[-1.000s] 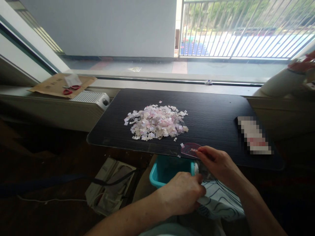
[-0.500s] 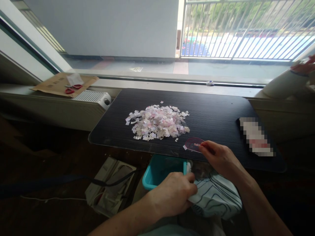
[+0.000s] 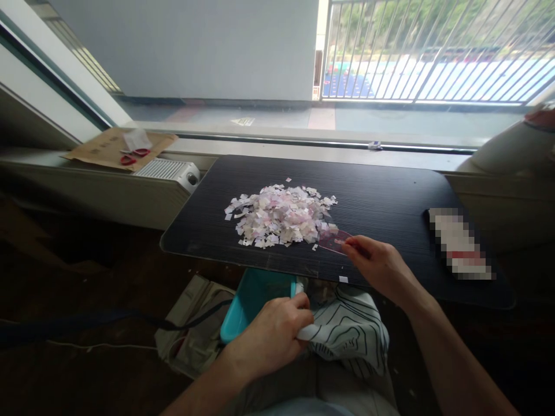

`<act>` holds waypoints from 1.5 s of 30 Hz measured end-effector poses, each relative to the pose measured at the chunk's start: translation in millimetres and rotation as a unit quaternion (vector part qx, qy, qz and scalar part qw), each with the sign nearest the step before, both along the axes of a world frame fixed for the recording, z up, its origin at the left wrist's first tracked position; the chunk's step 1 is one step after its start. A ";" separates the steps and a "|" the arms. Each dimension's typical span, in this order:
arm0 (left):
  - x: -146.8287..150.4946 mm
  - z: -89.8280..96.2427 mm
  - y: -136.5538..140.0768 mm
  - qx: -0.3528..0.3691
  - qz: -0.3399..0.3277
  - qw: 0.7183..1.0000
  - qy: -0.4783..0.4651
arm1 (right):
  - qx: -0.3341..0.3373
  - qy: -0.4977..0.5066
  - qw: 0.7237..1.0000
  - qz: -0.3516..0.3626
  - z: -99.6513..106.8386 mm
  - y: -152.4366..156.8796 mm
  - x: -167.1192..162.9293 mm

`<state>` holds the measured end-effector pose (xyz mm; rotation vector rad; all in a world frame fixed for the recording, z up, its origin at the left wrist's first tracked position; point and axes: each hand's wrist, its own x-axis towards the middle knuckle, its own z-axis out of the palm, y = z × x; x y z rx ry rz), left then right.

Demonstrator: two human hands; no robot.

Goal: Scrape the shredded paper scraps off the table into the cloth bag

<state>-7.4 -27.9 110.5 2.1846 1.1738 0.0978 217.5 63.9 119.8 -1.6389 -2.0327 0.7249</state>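
A loose pile of small white and pinkish paper scraps [image 3: 281,214] lies on the dark table [image 3: 373,196]. My right hand [image 3: 375,257] pinches a thin, see-through pink plastic piece [image 3: 332,240], held low over the tabletop with its far edge at the pile's right side. Below the table's front edge, my left hand [image 3: 280,318] is closed on the rim of a white bag with dark wavy lines [image 3: 351,329]. Right beside that hand is a turquoise plastic bin [image 3: 236,312]; whether the fingers grip its rim too is hidden. One scrap [image 3: 343,279] sits at the table's front edge.
A phone-shaped object, blurred out [image 3: 459,242], lies on the table's right side. Red-handled scissors [image 3: 135,156] rest on a brown envelope [image 3: 104,144] on the sill, beside a white slatted box [image 3: 169,172]. An open box [image 3: 191,335] stands on the floor at left.
My right hand has moved the pink piece left and slightly away from me, up to the pile. My left hand, the bag and the bin have shifted left. One scrap now lies nearer the front edge.
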 end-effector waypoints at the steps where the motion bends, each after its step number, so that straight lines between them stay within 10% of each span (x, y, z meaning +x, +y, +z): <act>1: -0.2 0.4 -0.5 0.001 0.003 1.000 0.000 | 0.007 -0.009 1.000 0.011 -0.3 5.0 -4.7; 27: 9.3 8.4 1.2 -0.012 -0.017 1.000 -0.015 | -0.100 -0.020 0.992 0.068 7.5 -28.8 36.6; 38: 12.2 6.6 1.8 -0.022 -0.026 0.999 -0.022 | 0.053 -0.022 0.996 -0.073 0.2 16.6 23.8; 45: 9.6 5.3 -2.3 -0.019 -0.018 1.000 -0.017 | 0.036 -0.074 0.995 -0.058 -0.5 21.3 29.6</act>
